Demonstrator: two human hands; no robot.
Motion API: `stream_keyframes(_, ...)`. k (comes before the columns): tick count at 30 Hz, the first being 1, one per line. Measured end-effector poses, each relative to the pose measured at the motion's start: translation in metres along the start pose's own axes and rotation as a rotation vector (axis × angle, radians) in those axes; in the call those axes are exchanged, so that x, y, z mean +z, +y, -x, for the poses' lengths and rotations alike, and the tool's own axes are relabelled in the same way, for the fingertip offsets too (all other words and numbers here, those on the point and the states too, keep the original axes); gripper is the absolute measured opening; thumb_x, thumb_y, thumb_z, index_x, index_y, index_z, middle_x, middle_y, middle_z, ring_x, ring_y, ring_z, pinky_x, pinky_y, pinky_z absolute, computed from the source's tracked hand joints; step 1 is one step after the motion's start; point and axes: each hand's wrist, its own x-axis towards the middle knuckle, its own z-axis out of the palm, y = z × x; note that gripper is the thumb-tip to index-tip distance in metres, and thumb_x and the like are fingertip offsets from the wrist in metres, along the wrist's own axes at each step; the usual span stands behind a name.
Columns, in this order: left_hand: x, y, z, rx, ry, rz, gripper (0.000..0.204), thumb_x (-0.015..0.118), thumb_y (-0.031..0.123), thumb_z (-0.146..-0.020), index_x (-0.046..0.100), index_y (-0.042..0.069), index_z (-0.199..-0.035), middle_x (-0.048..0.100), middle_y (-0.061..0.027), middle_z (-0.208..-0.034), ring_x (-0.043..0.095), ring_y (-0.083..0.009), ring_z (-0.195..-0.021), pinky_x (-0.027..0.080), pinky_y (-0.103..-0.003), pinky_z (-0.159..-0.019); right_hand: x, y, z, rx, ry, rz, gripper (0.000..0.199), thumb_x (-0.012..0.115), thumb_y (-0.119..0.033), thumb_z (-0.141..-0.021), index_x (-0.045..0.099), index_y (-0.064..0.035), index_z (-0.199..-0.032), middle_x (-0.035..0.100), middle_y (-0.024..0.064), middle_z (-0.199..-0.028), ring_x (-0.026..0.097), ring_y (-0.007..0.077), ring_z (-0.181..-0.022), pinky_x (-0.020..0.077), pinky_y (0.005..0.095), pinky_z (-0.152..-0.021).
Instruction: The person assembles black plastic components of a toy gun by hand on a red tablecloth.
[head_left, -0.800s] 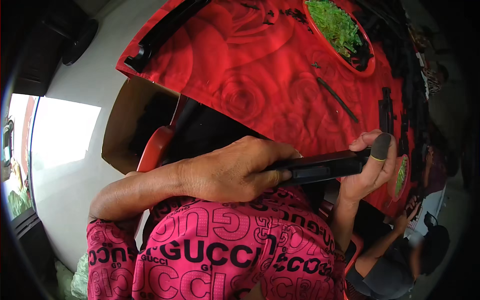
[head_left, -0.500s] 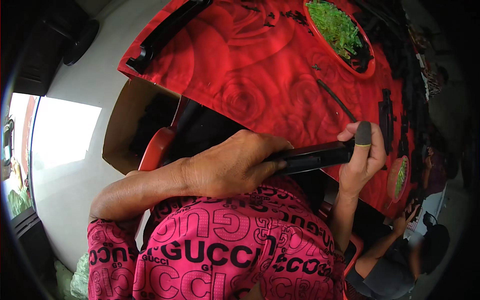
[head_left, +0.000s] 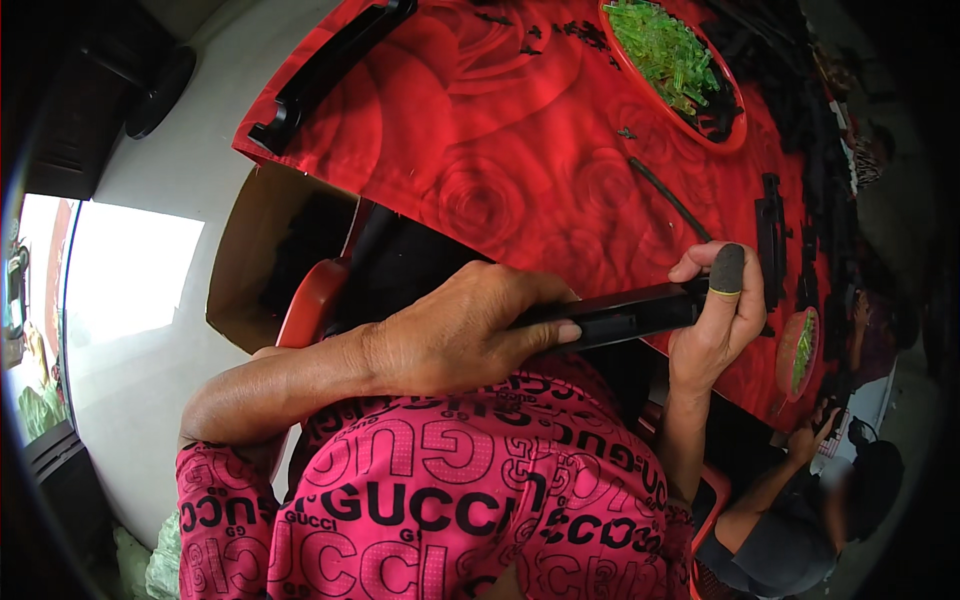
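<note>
By the red, rose-patterned, cloth-covered desk (head_left: 440,130), we've got a long black plastic-looking bar (head_left: 640,315): left hand (head_left: 460,330) clamped on one end, right hand (head_left: 722,315) gripping the other, dark fingertip cover (head_left: 728,270) on. Two-handed handling, we judge; next calls for steadiness.

The person's pink shirt (head_left: 400,478) carries repeated black lettering (head_left: 432,508), both large and small.

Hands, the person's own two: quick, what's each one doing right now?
Left hand: closed, holding one end of the long black part.
Right hand: closed on the same part's other end.
</note>
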Motion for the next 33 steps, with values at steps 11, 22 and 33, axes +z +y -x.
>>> stream_keyframes(11, 0.000, 0.005, 0.002, -0.010, -0.059, 0.011, 0.031, 0.065, 0.023, -0.104, 0.067, -0.004, -0.119, 0.070, -0.0160, -0.087, 0.070, -0.0223, -0.083, 0.054, -0.038, -0.075, 0.006, -0.008, 0.006, -0.107, 0.042, 0.035, 0.031, 0.050, -0.021, -0.110, 0.064, 0.0024, -0.095, 0.064, 0.0060, -0.073, 0.061, 0.0133, -0.066, 0.0465, 0.0283, -0.065)
stream_keyframes(22, 0.011, 0.009, 0.006, 0.109, 0.034, -0.050, 0.026, 0.067, 0.019, -0.101, 0.068, -0.004, -0.112, 0.068, -0.0180, -0.083, 0.071, -0.0329, -0.078, 0.054, -0.041, -0.071, 0.007, -0.010, 0.011, -0.158, 0.078, -0.023, 0.031, 0.050, -0.021, -0.109, 0.064, 0.0032, -0.096, 0.064, 0.0068, -0.071, 0.061, 0.0133, -0.066, 0.0459, 0.0280, -0.065)
stream_keyframes(33, 0.012, 0.017, 0.005, -0.003, 0.023, -0.023, 0.024, 0.068, 0.020, -0.100, 0.068, -0.003, -0.107, 0.065, -0.0180, -0.076, 0.069, -0.0322, -0.072, 0.052, -0.042, -0.066, 0.007, -0.014, 0.012, -0.119, 0.006, -0.047, 0.031, 0.051, -0.021, -0.109, 0.065, 0.0039, -0.095, 0.065, 0.0071, -0.074, 0.063, 0.0134, -0.066, 0.0471, 0.0275, -0.062)
